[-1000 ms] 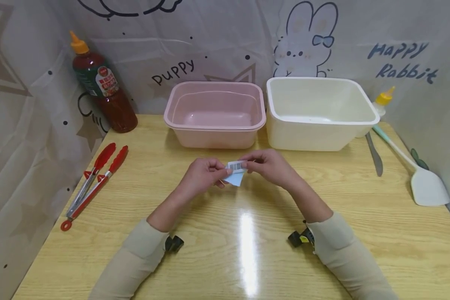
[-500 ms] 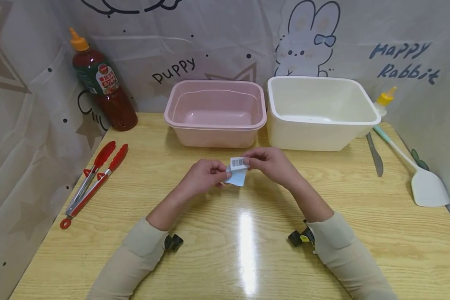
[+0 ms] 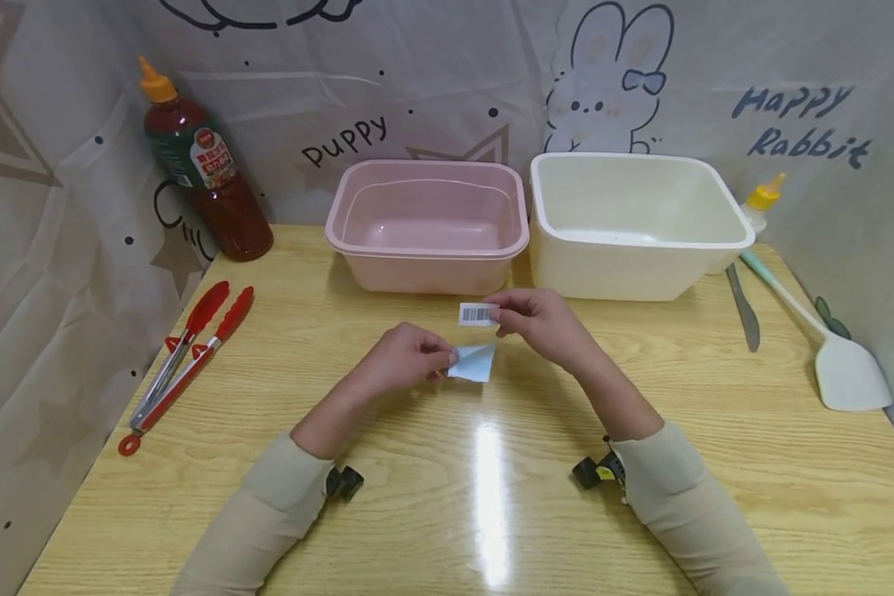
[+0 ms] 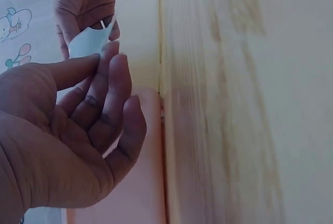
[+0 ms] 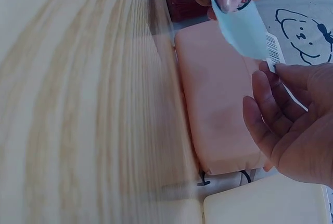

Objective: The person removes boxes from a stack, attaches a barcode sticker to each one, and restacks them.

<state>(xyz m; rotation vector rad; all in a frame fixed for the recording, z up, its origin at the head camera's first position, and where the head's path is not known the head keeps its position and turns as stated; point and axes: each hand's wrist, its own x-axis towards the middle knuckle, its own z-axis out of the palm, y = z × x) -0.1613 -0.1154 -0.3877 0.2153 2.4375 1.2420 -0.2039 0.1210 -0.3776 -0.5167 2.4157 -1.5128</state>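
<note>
Between thumb and fingertips, my left hand (image 3: 408, 358) pinches a small pale blue piece of backing paper (image 3: 473, 364), which also shows curved in the left wrist view. A white barcode sticker (image 3: 475, 314) is pinched by my right hand (image 3: 540, 323) at its right end. In the head view the sticker is apart from the backing paper, just above it. The right wrist view shows the printed bars of the sticker (image 5: 272, 50) behind the blue paper (image 5: 244, 31). Both hands are over the table in front of the two tubs.
A pink tub (image 3: 428, 273) and a white tub (image 3: 633, 273) stand at the back. Red-handled tongs (image 3: 186, 368) and a red sauce bottle (image 3: 209, 182) are at left. To the right are a knife (image 3: 743, 306), a white spatula (image 3: 849, 372) and a yellow-capped bottle (image 3: 763, 197).
The barcode sticker has come away from the blue backing paper. My right hand has moved slightly up with the sticker, and my left hand slightly down with the paper.
</note>
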